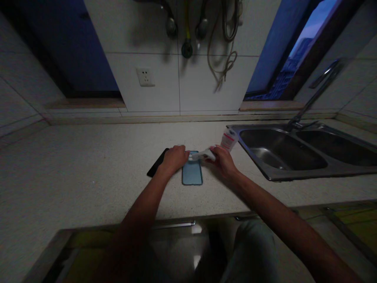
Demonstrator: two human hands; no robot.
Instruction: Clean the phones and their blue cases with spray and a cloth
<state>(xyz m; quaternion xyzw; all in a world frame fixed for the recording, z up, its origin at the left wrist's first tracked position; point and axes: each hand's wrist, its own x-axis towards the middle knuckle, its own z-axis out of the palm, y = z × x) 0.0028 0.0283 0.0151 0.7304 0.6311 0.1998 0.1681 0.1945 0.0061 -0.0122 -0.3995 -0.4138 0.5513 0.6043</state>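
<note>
A light blue phone case [192,173] lies on the counter, its open side seemingly up. My left hand [175,159] is closed at its upper left edge, the thumb on the rim; the fingertips are hidden. Under and beside that hand lies a black phone [157,163], slanted and partly covered. My right hand [222,160] is closed round a crumpled white wipe or tissue [203,154], which reaches over the upper part of the case. Just behind the right hand stands a clear plastic cup [229,138] with a red band, close to the sink's edge.
The pale speckled counter [118,157] runs along a tiled wall. To the right is a steel double sink [260,173] with a tall tap [318,86]. A socket [145,77] and hanging pipes and cords [226,65] are on the wall. Drawer handles [176,225] line the front below.
</note>
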